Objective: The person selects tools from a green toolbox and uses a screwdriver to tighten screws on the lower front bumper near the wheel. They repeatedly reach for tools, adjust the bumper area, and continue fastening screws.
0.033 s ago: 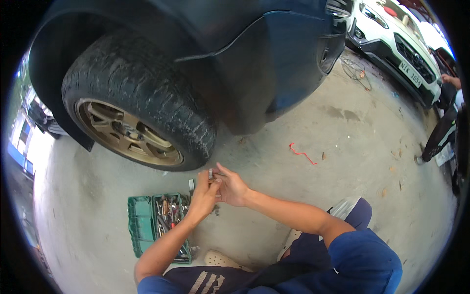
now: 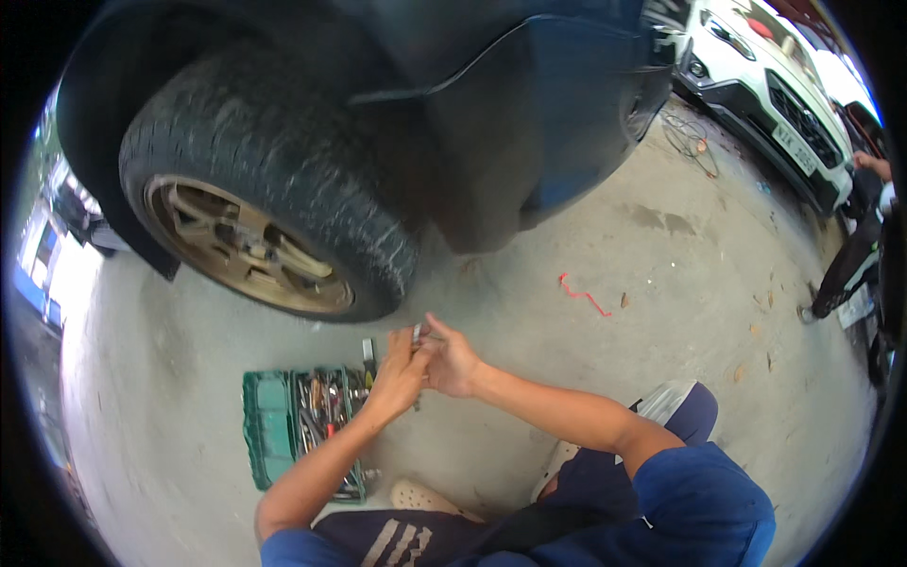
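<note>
My left hand (image 2: 397,378) and my right hand (image 2: 452,359) meet in front of the tyre (image 2: 283,151), fingers closed together around a small silvery metal piece (image 2: 417,333), partly hidden by them. Just left of and below them on the concrete lies an open green toolbox (image 2: 266,425) full of mixed hand tools, with a grey flat object (image 2: 368,352) at its upper right. The tyre has a bronze spoked rim (image 2: 246,241) and belongs to a dark car (image 2: 567,123).
A red string (image 2: 584,295) lies on the floor to the right. A white car (image 2: 756,85) stands at upper right near coiled cables (image 2: 690,137). Another person's dark-clothed leg (image 2: 841,274) and hand (image 2: 874,163) show at the right edge. My bent legs and clogs are below.
My hands and the metal piece have shifted very slightly to the right. The car and tyre sit marginally differently in the picture.
</note>
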The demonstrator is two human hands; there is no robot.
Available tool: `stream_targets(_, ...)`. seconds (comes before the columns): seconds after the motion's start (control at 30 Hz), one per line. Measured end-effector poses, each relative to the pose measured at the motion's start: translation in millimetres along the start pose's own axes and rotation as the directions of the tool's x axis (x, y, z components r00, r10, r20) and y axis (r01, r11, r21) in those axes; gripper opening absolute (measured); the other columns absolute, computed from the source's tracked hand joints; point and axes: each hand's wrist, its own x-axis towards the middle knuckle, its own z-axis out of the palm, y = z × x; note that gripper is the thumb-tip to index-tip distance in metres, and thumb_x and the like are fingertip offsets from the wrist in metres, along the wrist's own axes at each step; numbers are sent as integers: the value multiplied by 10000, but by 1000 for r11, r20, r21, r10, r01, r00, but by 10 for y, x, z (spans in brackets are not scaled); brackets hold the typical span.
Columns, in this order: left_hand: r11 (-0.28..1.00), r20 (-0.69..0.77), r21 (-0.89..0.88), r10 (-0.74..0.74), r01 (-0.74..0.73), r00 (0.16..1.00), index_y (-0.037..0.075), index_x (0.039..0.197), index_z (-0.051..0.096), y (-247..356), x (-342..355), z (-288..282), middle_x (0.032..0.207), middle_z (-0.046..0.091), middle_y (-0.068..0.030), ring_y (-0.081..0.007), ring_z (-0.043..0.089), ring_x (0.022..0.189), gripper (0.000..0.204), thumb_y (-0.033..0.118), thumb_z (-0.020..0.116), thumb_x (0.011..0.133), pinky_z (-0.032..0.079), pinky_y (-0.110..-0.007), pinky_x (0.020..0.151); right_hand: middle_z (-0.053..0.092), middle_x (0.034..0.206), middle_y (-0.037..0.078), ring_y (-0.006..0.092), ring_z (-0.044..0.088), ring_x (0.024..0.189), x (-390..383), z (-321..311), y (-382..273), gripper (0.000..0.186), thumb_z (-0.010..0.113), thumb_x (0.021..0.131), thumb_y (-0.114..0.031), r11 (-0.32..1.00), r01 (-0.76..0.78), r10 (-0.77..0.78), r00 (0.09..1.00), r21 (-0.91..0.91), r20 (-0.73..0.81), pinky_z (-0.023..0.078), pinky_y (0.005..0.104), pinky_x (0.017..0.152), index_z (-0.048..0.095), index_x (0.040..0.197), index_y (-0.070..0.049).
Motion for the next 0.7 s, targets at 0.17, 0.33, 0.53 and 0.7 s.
stream_targets(0.17,912,316,371,54,-176,947,44,1326,701,-508,232,-355,1160,700,-204,-338,686,1043,485,395,698,991,552,-450,896,677,920,126,280,642,882,171,-788,117,784,333,1063,-692,996,-53,62,987,67,-146,529,462,836,664,1287,-17)
stream_targets(0.33,950,69,297,78,-95,995,21,1257,730,-889,175,-809,1075,761,-203,-286,728,965,382,287,691,986,559,-399,874,580,768,32,189,623,686,84,-1442,91,481,643,1029,-460,898,-108,-60,931,-426,-361,541,363,668,699,1216,-21)
stream_targets(0.53,919,77,386,-113,75,991,50,1352,659,-1945,-181,-309,1160,701,-200,-343,721,986,455,310,716,983,580,-434,873,573,765,25,162,629,653,16,-1669,255,265,599,1071,-213,767,-219,-63,910,-603,-410,555,319,612,698,1217,-15)
stream_targets(0.7,820,-102,557,-93,135,990,99,1521,473,-2528,-412,324,1342,510,-205,-446,631,1181,725,482,735,964,581,-523,914,606,807,50,169,638,668,30,-1653,401,269,557,1079,-174,772,-238,-38,909,-590,-416,563,330,616,678,1246,-1)
